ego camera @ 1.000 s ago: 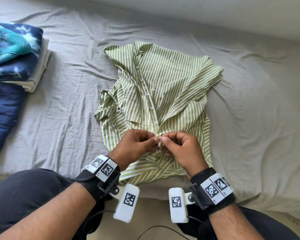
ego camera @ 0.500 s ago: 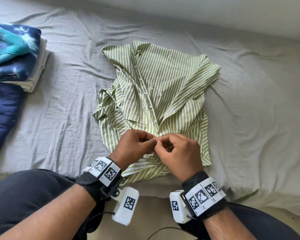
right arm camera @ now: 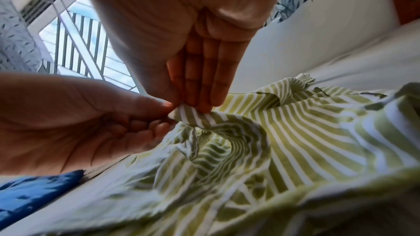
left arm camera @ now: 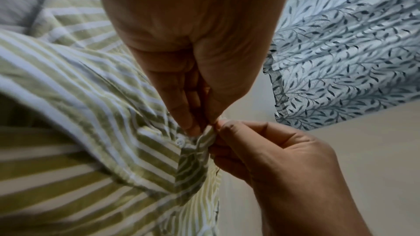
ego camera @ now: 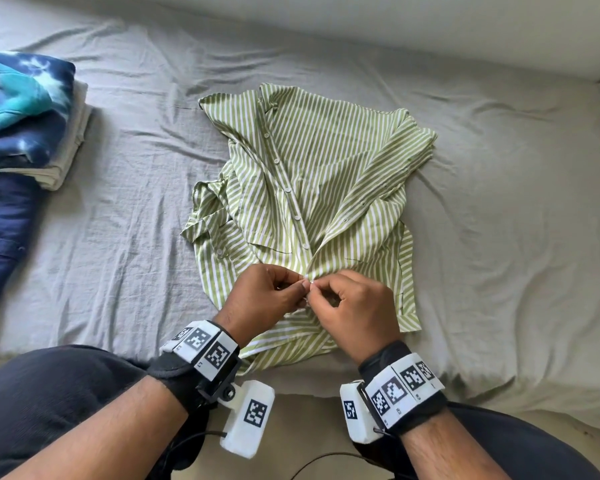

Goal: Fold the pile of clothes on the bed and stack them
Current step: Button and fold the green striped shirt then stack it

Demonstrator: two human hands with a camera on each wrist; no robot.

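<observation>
- Compared with the earlier head views, both hands sit at almost the same spot on the placket; the right hand has rolled slightly, so its knuckles face up and its thumb tip meets the left thumb.
- Left hand: thumb and forefinger pinch the button-side edge of the striped shirt, just beside a white button.
- Right hand: thumb and fingers pinch the opposite front edge, bunching it into a small fold.
- Judgement: a lower button is being fastened; whether it has passed its hole cannot be told.
- Shirt position: spread front-up on the bed, hem at the near edge, collar far, sleeves rumpled at each side. No fold is made in it yet.
- Beyond, at far left: a tie-dye garment tops a folded stack, with a navy garment lying just beside it. Part of the task is therefore done.
- No unfolded pile shows in these views.
</observation>
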